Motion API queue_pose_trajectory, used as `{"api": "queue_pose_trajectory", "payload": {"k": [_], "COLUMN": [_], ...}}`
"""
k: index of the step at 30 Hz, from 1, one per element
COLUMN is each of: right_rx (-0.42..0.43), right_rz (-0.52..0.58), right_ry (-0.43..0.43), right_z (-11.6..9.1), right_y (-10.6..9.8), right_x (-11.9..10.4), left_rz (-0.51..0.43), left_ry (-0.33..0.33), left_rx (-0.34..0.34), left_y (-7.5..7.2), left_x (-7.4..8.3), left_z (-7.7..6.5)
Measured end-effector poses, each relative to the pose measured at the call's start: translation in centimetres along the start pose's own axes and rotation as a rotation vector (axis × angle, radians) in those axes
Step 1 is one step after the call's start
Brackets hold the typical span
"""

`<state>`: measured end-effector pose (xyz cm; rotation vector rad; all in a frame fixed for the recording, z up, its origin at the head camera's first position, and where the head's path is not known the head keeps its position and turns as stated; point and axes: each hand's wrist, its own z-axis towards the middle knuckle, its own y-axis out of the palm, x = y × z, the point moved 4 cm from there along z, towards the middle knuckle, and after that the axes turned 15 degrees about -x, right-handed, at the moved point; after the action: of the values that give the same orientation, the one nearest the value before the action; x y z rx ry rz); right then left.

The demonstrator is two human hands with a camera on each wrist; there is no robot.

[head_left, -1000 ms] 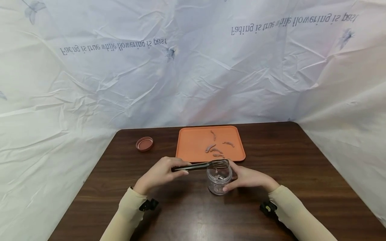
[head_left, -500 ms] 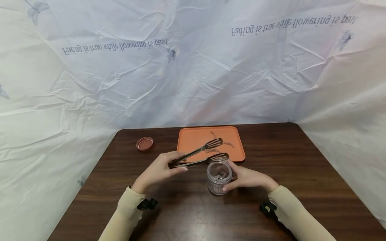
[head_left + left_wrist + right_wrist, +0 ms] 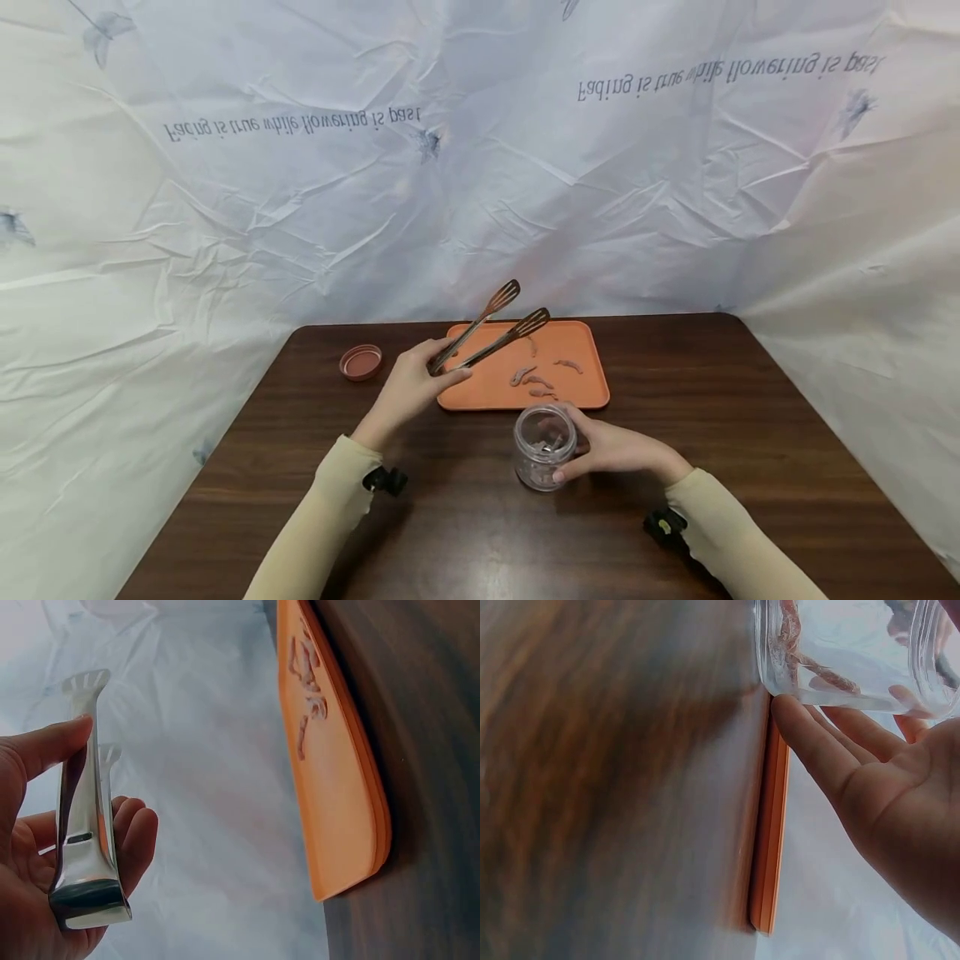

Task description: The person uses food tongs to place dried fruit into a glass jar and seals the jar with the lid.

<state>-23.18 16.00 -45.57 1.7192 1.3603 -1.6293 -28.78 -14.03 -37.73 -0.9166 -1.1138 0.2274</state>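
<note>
Metal serving tongs (image 3: 487, 343) with slotted ends are gripped in my left hand (image 3: 411, 385), their arms spread apart over the left part of the orange tray (image 3: 480, 390). In the left wrist view, thumb and fingers lie on either side of the tongs (image 3: 88, 847), and nothing is between the tips. Several small brownish curled pieces (image 3: 537, 380), perhaps shrimp, lie on the tray. My right hand (image 3: 618, 450) holds a clear jar (image 3: 542, 450) upright on the table, fingers around its right side. Similar pieces (image 3: 810, 664) sit inside the jar in the right wrist view.
A round reddish-brown lid (image 3: 361, 362) lies at the table's back left. The dark wooden table (image 3: 465, 542) is bordered by a hanging white printed sheet (image 3: 480, 208) at the back and sides.
My left hand has moved the tongs up and away from above the jar to over the tray, and their arms have spread open. The right hand and jar have stayed in place.
</note>
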Motion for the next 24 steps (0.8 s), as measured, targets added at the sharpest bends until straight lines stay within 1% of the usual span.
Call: {"api": "queue_pose_trajectory", "payload": {"k": [3,6,11,14,20,24], "right_rx": [-0.001,0.0,0.005,0.01,0.01,0.004], "right_rz": [0.002,-0.004,-0.019,-0.017,-0.017,0.006], "right_ry": [0.004,0.006,0.003,0.004,0.024,0.023], "right_z": [0.0,0.0,0.0,-0.1,-0.3,-0.3], "right_y": [0.0,0.1,-0.1,-0.2,0.0,0.2], "right_x": [0.0,-0.1,0.1,0.2,0.1,0.2], "left_rz": [0.009,0.012,0.05,0.071,0.083,0.089], "left_ry": [-0.012,-0.02,-0.027,-0.042,-0.07,-0.043], "left_rx": [-0.029,-0.072,-0.12,-0.144,-0.19,-0.248], "left_y": [0.1,0.3,1.0,1.6,2.7,3.5], "left_x": [-0.3,-0.5,-0.5,-0.8,-2.3,-3.2], "left_z": [1.6,2.9,5.1,6.3,8.3,9.2]}}
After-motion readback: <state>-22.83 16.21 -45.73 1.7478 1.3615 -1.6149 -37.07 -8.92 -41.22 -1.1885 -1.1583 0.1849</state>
